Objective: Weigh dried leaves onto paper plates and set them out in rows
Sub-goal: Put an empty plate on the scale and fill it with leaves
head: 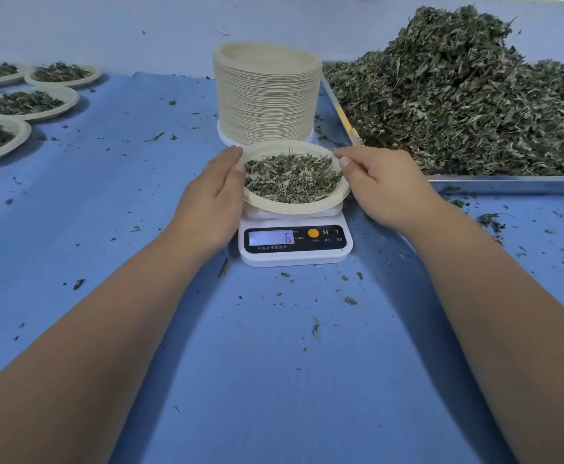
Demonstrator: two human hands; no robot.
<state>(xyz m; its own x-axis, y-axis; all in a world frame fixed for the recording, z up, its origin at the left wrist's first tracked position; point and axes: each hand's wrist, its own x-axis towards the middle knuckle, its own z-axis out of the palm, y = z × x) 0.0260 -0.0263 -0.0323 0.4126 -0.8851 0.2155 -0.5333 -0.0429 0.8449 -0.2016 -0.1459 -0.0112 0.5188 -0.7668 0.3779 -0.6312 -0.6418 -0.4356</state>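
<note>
Reaching forward, left hand (212, 192) and right hand (382, 184) pinch the paper plate (294, 208) by opposite rims.

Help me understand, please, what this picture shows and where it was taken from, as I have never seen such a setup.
There is no machine here. A person wears a camera on the head, and it looks down at their own bare arms. The left hand and right hand hold opposite sides of a round beige paper plate. The plate holds dried green leaves and sits on a small white digital kitchen scale that reads 6. Behind it stands a tall stack of empty paper plates. To the right, a shallow metal tray carries a big heap of dried leaves. At far left lie filled plates, already set out. Everything rests on a blue cloth strewn with leaf crumbs.
</note>
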